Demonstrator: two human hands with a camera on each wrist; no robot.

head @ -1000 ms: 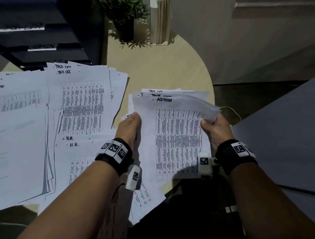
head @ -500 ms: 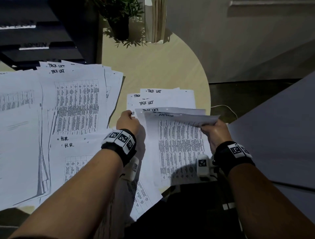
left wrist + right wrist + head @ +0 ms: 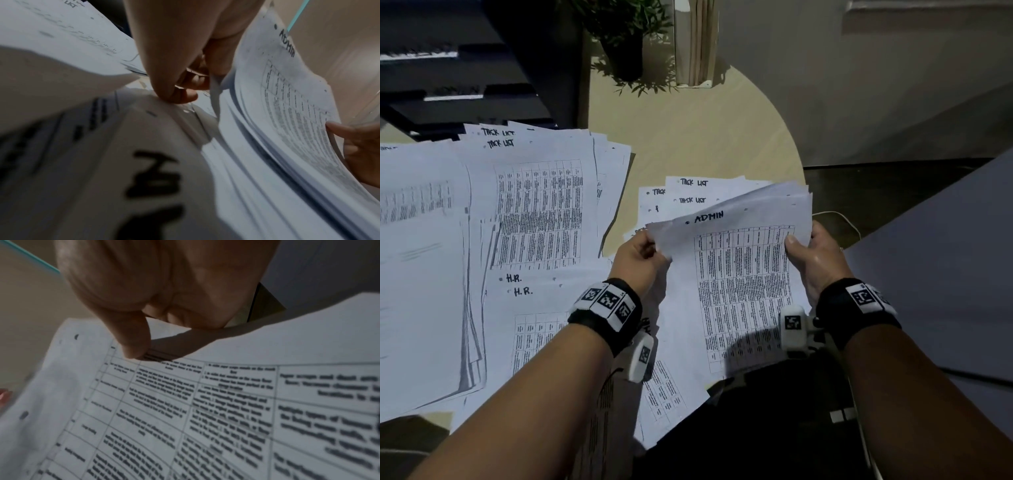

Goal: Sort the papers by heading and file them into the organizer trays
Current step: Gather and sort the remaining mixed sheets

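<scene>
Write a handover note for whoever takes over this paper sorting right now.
Left hand: pinches the left edge of the ADMIN sheet. Right hand: thumb on top, holds the bundle's right edge.
TASK LIST sheets lie on the round table just beyond the bundle; a TASK LIST pile and H.R. sheets lie to the left.
Done: piles partly sorted by heading.
Left: place the ADMIN sheet, finish sorting, file into the black organizer trays.

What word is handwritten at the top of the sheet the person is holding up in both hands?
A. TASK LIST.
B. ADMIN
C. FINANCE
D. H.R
B: the top sheet gripped by the left hand and right hand reads ADMIN above its table.
</scene>
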